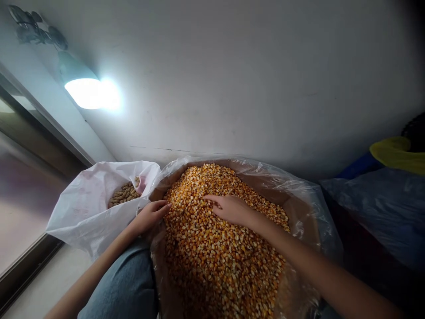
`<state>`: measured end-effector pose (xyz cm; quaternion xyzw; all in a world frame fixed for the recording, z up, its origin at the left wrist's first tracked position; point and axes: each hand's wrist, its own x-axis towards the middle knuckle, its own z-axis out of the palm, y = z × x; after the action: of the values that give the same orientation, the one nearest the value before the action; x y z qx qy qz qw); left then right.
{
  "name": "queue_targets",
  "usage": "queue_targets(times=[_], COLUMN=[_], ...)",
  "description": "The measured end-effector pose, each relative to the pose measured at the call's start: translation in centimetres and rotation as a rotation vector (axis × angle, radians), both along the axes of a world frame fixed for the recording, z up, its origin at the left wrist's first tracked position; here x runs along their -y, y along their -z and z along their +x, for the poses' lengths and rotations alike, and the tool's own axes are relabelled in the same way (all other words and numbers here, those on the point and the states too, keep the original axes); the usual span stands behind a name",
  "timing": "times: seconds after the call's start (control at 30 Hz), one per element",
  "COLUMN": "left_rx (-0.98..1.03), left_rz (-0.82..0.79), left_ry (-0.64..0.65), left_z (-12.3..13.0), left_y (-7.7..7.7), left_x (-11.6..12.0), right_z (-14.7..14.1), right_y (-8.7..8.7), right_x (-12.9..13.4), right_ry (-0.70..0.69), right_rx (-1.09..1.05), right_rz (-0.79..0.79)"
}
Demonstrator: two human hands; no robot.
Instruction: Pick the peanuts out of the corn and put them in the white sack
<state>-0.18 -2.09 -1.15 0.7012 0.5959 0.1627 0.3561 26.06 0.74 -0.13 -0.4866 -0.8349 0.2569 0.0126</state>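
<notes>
Loose corn beneath both hands, unshelled peanuts to their left.

Right hand [232, 209]: index finger extended over the upper heap, apart from the digit below it; I saw nothing clamped there. Left hand [151, 218]: fingertips close together at the heap's left edge; whether they pinched a kernel, I could not tell.

Dried corn kernels [226, 261]: off the cob, yellow to orange, directly under my right hand, banked highest just beyond it. Peanuts [124, 194]: in shells, inside a white sack [79, 199] left of my left hand. Handled and unhandled kernels: not distinguishable; corn and peanuts lay in separate containers.

Surface beneath my grip: the corn itself, in a cardboard box [308, 212] with a clear plastic liner [282, 177]. My denim-covered leg [122, 283] was below my left hand.

Room: pale wall [249, 88] beyond both hands; lit lamp [83, 88], up and left; yellow item [400, 153], far right.
</notes>
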Motion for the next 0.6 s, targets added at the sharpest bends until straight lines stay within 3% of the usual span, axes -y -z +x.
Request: queue_targets(times=[0.2,0.4,0.6], left_rx=[-0.007,-0.005,-0.014], left_rz=[0.0,0.007,0.002], left_ry=[-0.016,-0.069,-0.037], left_z=[-0.1,0.0,0.1], left_y=[0.2,0.1,0.1], left_x=[0.0,-0.1,-0.1], right_z=[1.3,2.6,3.3], right_y=[1.9,1.6,2.6], right_x=[-1.0,-1.7,-2.3], right_ry=[-0.145,0.131,-0.097], right_rx=[0.175,-0.08,0.157], right_rz=[-0.185,-0.03,-0.271])
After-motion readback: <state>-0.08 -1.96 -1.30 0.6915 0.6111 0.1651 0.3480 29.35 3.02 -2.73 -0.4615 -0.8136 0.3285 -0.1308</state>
